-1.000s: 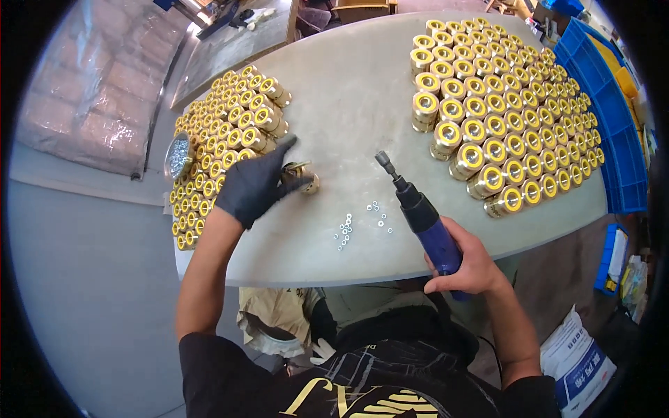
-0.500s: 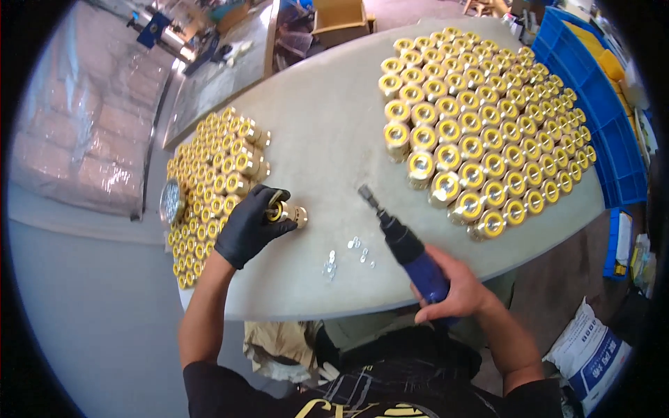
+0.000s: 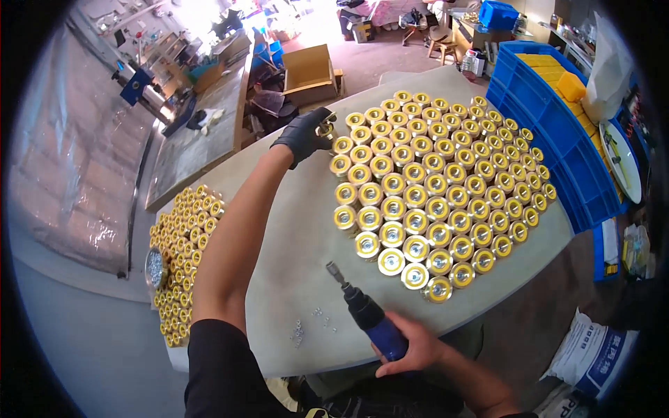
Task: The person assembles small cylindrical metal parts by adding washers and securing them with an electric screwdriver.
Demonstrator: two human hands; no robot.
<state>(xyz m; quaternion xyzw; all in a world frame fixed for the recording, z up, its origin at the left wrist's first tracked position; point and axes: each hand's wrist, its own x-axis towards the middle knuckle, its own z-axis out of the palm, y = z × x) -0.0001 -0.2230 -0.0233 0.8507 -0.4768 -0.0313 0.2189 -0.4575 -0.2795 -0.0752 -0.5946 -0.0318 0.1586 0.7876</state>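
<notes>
Down at lower right, there's printing [image 3: 605,364] across the white-and-blue sack [image 3: 584,357], with dark lettering [image 3: 570,405] on the sack below [image 3: 557,403] peeking in too!

At upper centre the black-gloved left hand [image 3: 305,139] obscures part of the gold piece [image 3: 326,130] it holds, at lower centre the right hand [image 3: 416,347] conceals the power driver's [image 3: 374,322] handle end, nearby silvery bits [image 3: 298,334] are too small to count, and the lower edge truncates the dark shirt [image 3: 226,369].
</notes>
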